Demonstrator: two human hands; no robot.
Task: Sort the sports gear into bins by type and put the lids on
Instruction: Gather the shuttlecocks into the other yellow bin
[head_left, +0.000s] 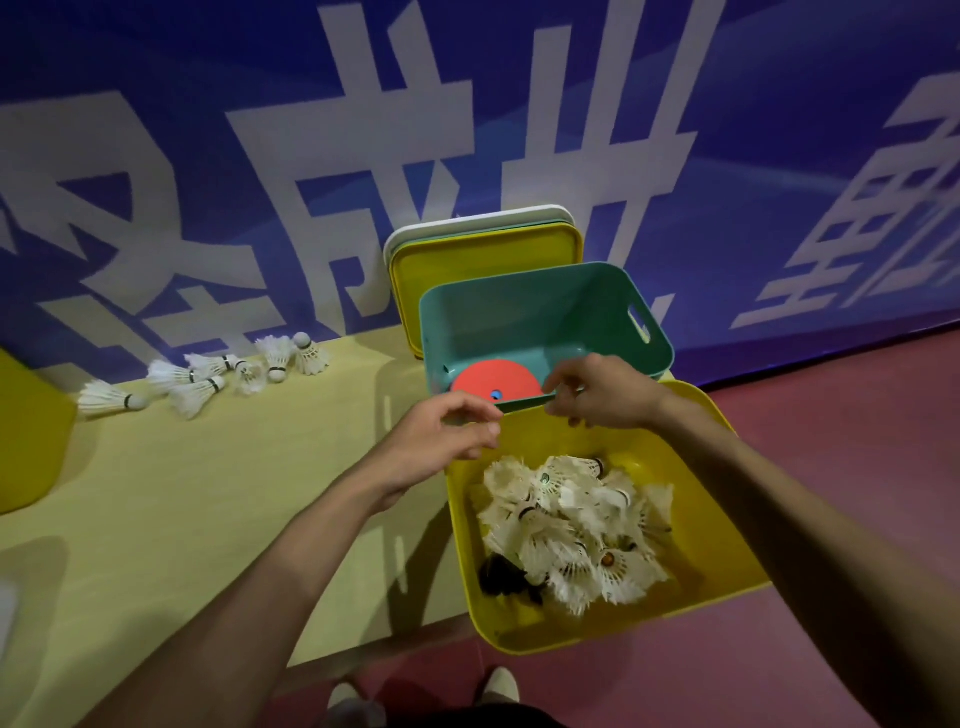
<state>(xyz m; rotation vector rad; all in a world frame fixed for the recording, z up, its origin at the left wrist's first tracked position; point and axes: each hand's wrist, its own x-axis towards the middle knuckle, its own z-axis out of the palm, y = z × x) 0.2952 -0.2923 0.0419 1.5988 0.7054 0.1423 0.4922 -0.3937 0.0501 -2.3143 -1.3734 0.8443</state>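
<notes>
Head view, looking down over a pale yellow bench set against a blue wall banner with large white characters. Dark red floor at right and along the bottom edge.

Yellow bin, lower right of centre: open, no lid on it, holding a heap of white shuttlecocks with something dark under the heap at its lower left, too dim to identify. Its near end overhangs the bench edge.

Teal bin, just above the yellow one in the frame and touching or nearly touching its far rim: open, a slot handle showing in its right wall. Inside, at the bottom, a red paddle, only the rounded face visible.

Behind the teal bin, lids stand on edge against the banner: a yellow one in front, a teal edge and a white edge showing behind it.

Loose shuttlecocks, roughly eight, lie scattered on the bench at centre left, close to the wall, well apart from both bins.

Left hand, centre of frame, by the yellow bin's far left corner: fingers curled loosely, a narrow gap between thumb and fingertips, nothing seen in it.

Right hand, just right of it, over the seam where the two bins meet: fingers bent downward, loosely spread; cannot tell whether they grip a rim.

Another yellow object at the left edge, cut off.
</notes>
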